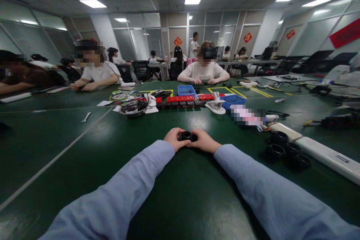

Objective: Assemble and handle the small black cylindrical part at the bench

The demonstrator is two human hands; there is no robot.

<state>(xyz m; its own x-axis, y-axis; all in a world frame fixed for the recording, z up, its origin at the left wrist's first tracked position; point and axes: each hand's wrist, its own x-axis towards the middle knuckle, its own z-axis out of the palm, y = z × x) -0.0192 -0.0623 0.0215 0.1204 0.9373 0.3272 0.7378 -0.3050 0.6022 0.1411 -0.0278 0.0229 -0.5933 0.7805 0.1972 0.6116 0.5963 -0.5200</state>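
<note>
Between my two hands is a small black ring-shaped part [186, 135] with a round opening facing up toward me. My left hand [174, 139] grips its left side, the fingers curled round the far edge and the thumb along the near edge. My right hand [203, 140] closes on the right side in the same way. The thumbs nearly meet at the front. Fingers hide much of the part, and I cannot tell whether it rests on the green table [185, 187] or is held just above it. Several similar black rings [291, 150] lie together at the right.
Ahead stand a metal bowl [132, 108] of dark items, a red strip [184, 99], white clamps [216, 104] and blue trays [233, 100]. A wrench [86, 117] lies left, a long white case [329, 153] right. Across the table sits a person [204, 69].
</note>
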